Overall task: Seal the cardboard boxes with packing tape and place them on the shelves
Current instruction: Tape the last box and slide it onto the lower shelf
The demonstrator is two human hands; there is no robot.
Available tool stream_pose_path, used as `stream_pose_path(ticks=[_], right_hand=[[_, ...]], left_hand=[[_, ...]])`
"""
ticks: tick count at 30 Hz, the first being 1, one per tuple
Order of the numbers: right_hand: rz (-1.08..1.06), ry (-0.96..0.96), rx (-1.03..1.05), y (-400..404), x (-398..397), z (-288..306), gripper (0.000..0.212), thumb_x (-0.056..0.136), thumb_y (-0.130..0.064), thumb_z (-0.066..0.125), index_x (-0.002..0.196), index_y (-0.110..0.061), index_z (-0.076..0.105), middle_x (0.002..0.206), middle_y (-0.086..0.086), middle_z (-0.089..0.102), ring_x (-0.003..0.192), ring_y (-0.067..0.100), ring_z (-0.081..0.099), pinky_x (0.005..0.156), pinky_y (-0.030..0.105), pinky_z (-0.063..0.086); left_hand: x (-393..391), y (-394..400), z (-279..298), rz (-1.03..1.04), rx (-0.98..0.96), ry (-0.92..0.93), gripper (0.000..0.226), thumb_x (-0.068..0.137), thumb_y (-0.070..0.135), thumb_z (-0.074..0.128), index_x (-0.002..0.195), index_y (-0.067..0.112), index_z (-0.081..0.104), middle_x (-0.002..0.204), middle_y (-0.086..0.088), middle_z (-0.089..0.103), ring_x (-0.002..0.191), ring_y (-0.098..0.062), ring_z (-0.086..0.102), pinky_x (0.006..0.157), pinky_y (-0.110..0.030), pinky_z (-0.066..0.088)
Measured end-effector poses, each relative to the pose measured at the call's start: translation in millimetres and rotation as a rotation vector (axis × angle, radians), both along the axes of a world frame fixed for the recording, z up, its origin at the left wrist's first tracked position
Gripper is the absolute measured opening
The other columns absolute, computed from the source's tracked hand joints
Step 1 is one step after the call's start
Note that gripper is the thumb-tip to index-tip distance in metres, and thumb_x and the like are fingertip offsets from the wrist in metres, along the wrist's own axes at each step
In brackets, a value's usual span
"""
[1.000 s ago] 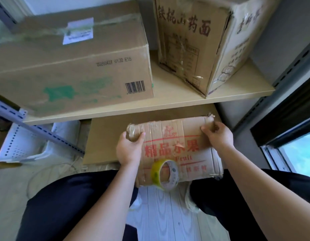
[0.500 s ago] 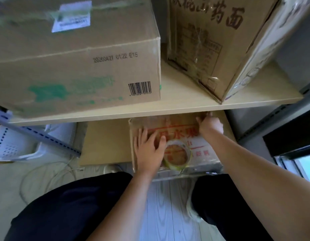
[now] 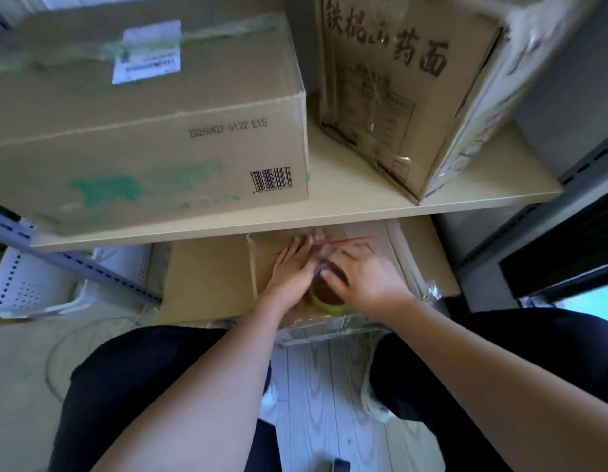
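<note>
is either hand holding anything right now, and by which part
The right hand curls over the top rim of the yellowish roll of packing tape. The left hand lies flat on the red-printed cardboard box, gripping nothing.

person: two bare forearms, no sleeves reaching the wrists | left hand (image 3: 290, 270) and right hand (image 3: 365, 279): bare, without gloves, rings or watch | legs: dark navy, almost black fabric trousers (image 3: 132, 386) on both thighs | feet: pale whitish shoes (image 3: 269, 400), partly hidden, details unclear

Matt cardboard box (image 3: 391, 264), glossy tape roll (image 3: 324, 299)
</note>
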State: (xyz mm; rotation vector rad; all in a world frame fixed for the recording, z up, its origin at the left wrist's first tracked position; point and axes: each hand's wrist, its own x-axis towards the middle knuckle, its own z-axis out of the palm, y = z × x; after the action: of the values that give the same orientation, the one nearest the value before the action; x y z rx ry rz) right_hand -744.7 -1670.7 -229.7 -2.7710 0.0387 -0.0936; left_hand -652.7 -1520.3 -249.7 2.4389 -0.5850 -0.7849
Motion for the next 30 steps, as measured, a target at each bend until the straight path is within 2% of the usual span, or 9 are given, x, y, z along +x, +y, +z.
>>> stream_pose_path(ticks=[4, 8, 10, 15, 17, 19, 22, 26, 30], right_hand=[[0.027, 0.229, 0.034, -0.2, -18.4, -5.6, 0.025, 0.094, -0.036, 0.050, 0.110, -0.025, 0.065, 0.134, -0.006, 0.044, 0.104, 0.023, 0.060, 0.071, 0.034, 0.053], [0.090, 0.184, -0.158, 4.3, -24.3, -5.6, 0.055, 0.098, -0.051, 0.031, 0.110, -0.020, 0.074, 0.152, -0.003, 0.041, 0.144, 0.021, 0.028, 0.116, 0.037, 0.026], [0.164, 0.043, -0.237, 17.5, -35.6, 0.3, 0.060, 0.095, -0.057, 0.032, 0.095, -0.018, 0.077, 0.156, 0.000, 0.037, 0.149, 0.024, 0.021, 0.121, 0.043, 0.011], [0.271, 0.162, -0.289, 36.9, -56.7, -5.7, 0.056, 0.078, -0.051, 0.070, 0.126, -0.022, 0.067, 0.125, 0.000, 0.064, 0.121, 0.024, 0.058, 0.104, 0.034, 0.044], [0.131, 0.282, -0.157, 29.3, -55.9, -1.2, 0.044, 0.091, -0.036, 0.061, 0.134, -0.031, 0.057, 0.126, -0.002, 0.064, 0.116, 0.023, 0.060, 0.088, 0.031, 0.051], [-0.001, 0.323, 0.040, 20.9, -48.8, 11.3, 0.037, 0.095, -0.032, 0.054, 0.132, -0.034, 0.056, 0.119, 0.000, 0.066, 0.104, 0.025, 0.064, 0.078, 0.034, 0.052], [-0.198, 0.291, 0.319, 21.3, -40.1, 31.1, 0.012, 0.096, -0.028, 0.054, 0.094, -0.020, 0.063, 0.086, 0.005, 0.065, 0.082, 0.028, 0.063, 0.064, 0.033, 0.045], [-0.450, 0.337, 0.514, 23.5, -39.0, 40.6, 0.030, 0.100, -0.027, 0.052, 0.071, -0.018, 0.047, 0.067, -0.003, 0.049, 0.061, 0.013, 0.046, 0.047, 0.017, 0.031], [-0.547, 0.403, 0.609, 18.8, -47.7, 39.9, 0.026, 0.093, -0.030, 0.057, 0.080, -0.009, 0.066, 0.074, 0.004, 0.064, 0.079, 0.026, 0.062, 0.070, 0.026, 0.048]], left_hand=[[-5.4, 6.9, 28.9, -0.033, 0.038, 0.198, 0.057, 0.103, 0.039, 0.031, 0.156, 0.045, 0.009, 0.165, 0.013, -0.003, 0.153, -0.016, -0.002, 0.124, -0.041, 0.003], [-26.0, 24.1, 22.9, -0.190, 0.183, 0.196, 0.095, 0.085, 0.030, 0.057, 0.155, 0.046, -0.005, 0.165, 0.009, -0.015, 0.152, -0.021, -0.013, 0.124, -0.046, 0.002], [-30.1, 25.6, 17.9, -0.218, 0.198, 0.157, 0.100, 0.084, 0.031, 0.061, 0.155, 0.042, -0.009, 0.164, 0.007, -0.016, 0.151, -0.021, -0.016, 0.124, -0.042, -0.002], [-20.3, 23.1, 14.2, 0.006, 0.033, 0.361, 0.105, 0.070, 0.022, 0.052, 0.154, 0.046, -0.008, 0.164, 0.020, -0.006, 0.152, -0.022, -0.014, 0.123, -0.048, 0.000], [-17.9, 23.4, 13.2, 0.002, -0.007, 0.426, 0.107, 0.070, 0.012, 0.049, 0.153, 0.049, -0.008, 0.163, 0.022, -0.007, 0.152, -0.021, -0.015, 0.122, -0.053, 0.006], [-18.7, 23.6, 15.0, -0.123, 0.122, 0.335, 0.106, 0.077, 0.014, 0.055, 0.154, 0.045, -0.013, 0.164, 0.015, -0.016, 0.152, -0.021, -0.014, 0.123, -0.051, 0.007], [-27.3, 24.3, 11.4, -0.369, 0.344, 0.011, 0.115, 0.082, 0.045, 0.066, 0.154, 0.029, -0.021, 0.161, 0.004, -0.028, 0.150, -0.021, -0.021, 0.122, -0.040, -0.004], [-44.4, 27.0, -16.0, -0.510, 0.471, -0.364, 0.134, 0.072, 0.068, 0.069, 0.154, 0.014, -0.022, 0.157, -0.004, -0.037, 0.146, -0.024, -0.031, 0.121, -0.052, -0.007], [-31.8, 18.4, -12.8, -0.383, 0.404, -0.300, 0.129, 0.080, 0.045, 0.074, 0.150, 0.019, -0.031, 0.162, 0.000, -0.028, 0.148, -0.023, -0.027, 0.119, -0.060, -0.005]])
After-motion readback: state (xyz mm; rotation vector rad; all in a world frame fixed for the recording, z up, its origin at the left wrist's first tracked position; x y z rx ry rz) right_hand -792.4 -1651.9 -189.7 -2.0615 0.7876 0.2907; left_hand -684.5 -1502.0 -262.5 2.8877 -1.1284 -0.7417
